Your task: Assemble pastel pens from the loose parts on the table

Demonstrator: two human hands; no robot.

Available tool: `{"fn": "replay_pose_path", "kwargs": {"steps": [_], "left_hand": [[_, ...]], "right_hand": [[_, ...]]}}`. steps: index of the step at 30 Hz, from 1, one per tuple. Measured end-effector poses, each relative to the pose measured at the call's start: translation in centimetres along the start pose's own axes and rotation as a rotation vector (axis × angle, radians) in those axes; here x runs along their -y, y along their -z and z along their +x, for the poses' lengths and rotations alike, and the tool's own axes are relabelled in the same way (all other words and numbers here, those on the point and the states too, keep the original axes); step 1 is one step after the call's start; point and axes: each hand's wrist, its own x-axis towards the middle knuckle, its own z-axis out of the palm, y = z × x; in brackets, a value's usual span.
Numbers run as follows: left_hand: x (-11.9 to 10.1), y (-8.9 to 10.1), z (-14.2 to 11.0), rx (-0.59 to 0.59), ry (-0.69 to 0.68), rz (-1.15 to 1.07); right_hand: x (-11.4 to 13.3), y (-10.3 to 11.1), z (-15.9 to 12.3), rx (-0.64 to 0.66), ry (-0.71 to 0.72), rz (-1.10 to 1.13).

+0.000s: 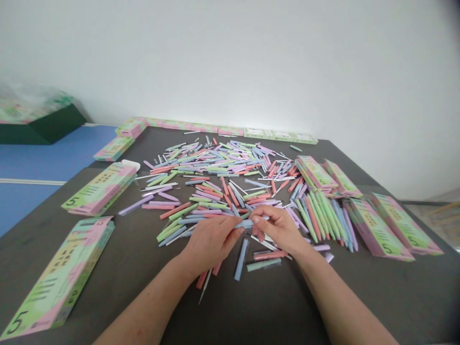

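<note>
Over the near part of the dark table, my left hand [213, 239] and my right hand [278, 227] meet around a light blue pen piece [246, 224]. Fingers of both hands are closed on it, and they cover much of it. Beyond them spreads a big pile of pen parts [223, 158] in blue, green, purple and coral, mixed with thin white refills. Just below my hands lie a blue pen barrel [241, 258], a coral pen [269, 255] and a green pen [264, 264]. A row of pens [325, 218] lies side by side to the right.
Pink and green cartons lie at the left [57, 273], with another carton [100, 187] behind it. More cartons [381, 227] lie at the right. A line of boxes [230, 131] borders the back edge. A dark green bin [43, 127] stands on a blue surface [28, 160] at far left.
</note>
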Motion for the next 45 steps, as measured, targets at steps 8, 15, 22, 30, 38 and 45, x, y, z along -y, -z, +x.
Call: {"fn": "replay_pose_path", "kwargs": {"steps": [8, 15, 22, 30, 38, 45], "left_hand": [[0.1, 0.1, 0.0, 0.032, 0.043, 0.015], [0.1, -0.2, 0.0, 0.028, 0.048, 0.067], [0.2, -0.9, -0.2, -0.010, -0.011, 0.075], [0.2, -0.2, 0.0, 0.007, 0.043, 0.076], [0.2, -0.7, -0.2, -0.016, 0.028, 0.109], [0.4, -0.7, -0.1, -0.011, 0.026, 0.112]], "right_hand": [[0.6, 1.1, -0.5, -0.072, 0.092, -0.102], [-0.5, 1.0, -0.2, -0.128, 0.015, -0.178], [-0.6, 0.7, 0.0, -0.087, 0.047, -0.351], [0.2, 1.5, -0.4, -0.062, 0.093, -0.236], [-0.8, 1.4, -0.1, -0.125, 0.010, -0.242], [-0.1, 1.1, -0.2, -0.090, 0.051, -0.457]]}}
